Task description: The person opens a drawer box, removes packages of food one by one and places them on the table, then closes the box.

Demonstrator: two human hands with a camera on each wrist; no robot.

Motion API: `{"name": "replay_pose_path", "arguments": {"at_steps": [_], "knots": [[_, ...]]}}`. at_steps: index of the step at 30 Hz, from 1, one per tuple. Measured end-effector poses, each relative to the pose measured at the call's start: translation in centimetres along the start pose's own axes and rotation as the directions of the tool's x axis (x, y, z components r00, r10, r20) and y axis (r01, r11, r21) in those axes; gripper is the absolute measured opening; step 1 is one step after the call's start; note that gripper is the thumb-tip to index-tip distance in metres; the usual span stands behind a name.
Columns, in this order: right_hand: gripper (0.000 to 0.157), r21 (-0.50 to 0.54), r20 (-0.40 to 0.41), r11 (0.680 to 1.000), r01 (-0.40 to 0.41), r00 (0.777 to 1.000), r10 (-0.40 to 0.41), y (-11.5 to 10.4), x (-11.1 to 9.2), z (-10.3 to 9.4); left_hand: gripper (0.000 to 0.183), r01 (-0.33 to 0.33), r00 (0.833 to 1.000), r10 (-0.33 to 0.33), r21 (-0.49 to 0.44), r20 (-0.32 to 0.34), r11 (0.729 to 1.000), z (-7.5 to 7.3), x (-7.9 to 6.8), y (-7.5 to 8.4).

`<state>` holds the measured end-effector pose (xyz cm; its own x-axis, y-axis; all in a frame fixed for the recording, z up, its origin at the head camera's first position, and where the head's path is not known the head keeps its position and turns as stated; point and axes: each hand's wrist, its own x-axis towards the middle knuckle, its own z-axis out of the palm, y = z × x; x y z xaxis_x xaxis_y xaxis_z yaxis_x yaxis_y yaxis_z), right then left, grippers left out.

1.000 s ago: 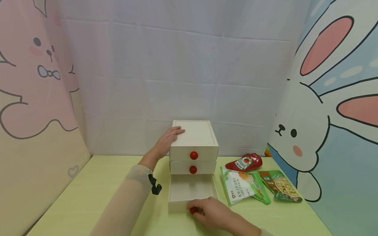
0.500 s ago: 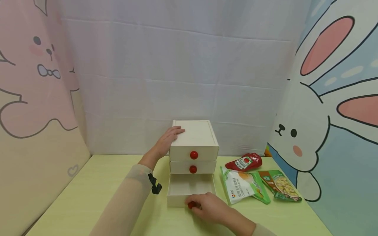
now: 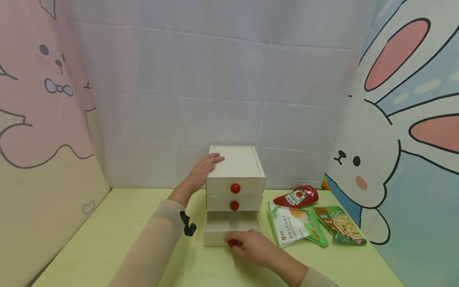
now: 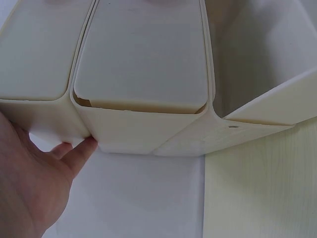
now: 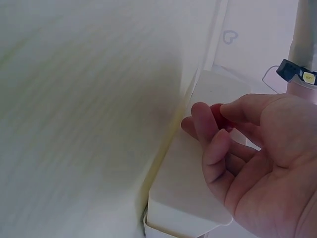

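A white three-drawer cabinet (image 3: pixel 238 163) with red round knobs stands mid-table, its lowest drawer (image 3: pixel 211 238) pulled part way out. My left hand (image 3: pixel 203 172) rests on the cabinet's top left edge, fingers stretched over the top; in the left wrist view the left hand (image 4: pixel 39 183) lies along the side wall. With thumb and fingers, my right hand (image 3: pixel 254 248) pinches the lowest drawer's red knob (image 3: pixel 232 242). That red knob (image 5: pixel 220 115) shows between the fingertips in the right wrist view. The upper two drawers are closed. Only part of the lowest drawer's inside shows.
Right of the cabinet lie a white-and-green corn starch bag (image 3: pixel 290 225), a red Heinz pouch (image 3: pixel 297 197) and a green-brown food packet (image 3: pixel 340 225). They rest on the pale yellow table (image 3: pixel 143 223). A white cloth (image 3: pixel 215 79) hangs behind.
My right hand has moved away from me with the knob, and the lowest drawer has slid partly inward. The left hand has stayed on the cabinet.
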<state>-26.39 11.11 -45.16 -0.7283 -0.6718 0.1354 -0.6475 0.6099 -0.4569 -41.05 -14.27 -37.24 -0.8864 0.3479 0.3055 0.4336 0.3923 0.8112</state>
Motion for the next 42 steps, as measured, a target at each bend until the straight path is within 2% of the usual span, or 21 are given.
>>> {"name": "replay_pose_path", "arguments": {"at_steps": [8, 15, 26, 34, 42], "knots": [[0.017, -0.016, -0.002, 0.999, -0.032, 0.999, 0.032, 0.5, 0.6, 0.1, 0.055, 0.013, 1.000, -0.013, 0.002, 0.000, 1.000, 0.0, 0.1, 0.0], [0.018, -0.033, -0.033, 0.999, -0.026, 0.999, 0.025, 0.8, 1.2, 0.1, 0.055, 0.009, 1.000, -0.009, -0.004, -0.002, 1.000, 0.0, -0.1, 0.4], [0.019, -0.036, -0.051, 0.999, -0.017, 0.999, 0.015, 1.3, 2.1, 0.0, 0.055, 0.019, 1.000, -0.019, -0.001, -0.005, 1.000, 0.0, -0.2, 0.3], [0.021, -0.055, -0.057, 0.998, -0.032, 0.998, 0.029, 1.6, 2.8, -0.2, 0.055, 0.004, 1.000, -0.004, -0.022, -0.004, 1.000, 0.0, -0.3, 0.5], [0.022, -0.119, -0.115, 0.993, -0.003, 0.993, -0.011, 2.2, 3.5, 0.1, 0.055, -0.016, 1.000, 0.016, -0.029, 0.003, 0.999, 0.0, -0.4, 0.3]]}}
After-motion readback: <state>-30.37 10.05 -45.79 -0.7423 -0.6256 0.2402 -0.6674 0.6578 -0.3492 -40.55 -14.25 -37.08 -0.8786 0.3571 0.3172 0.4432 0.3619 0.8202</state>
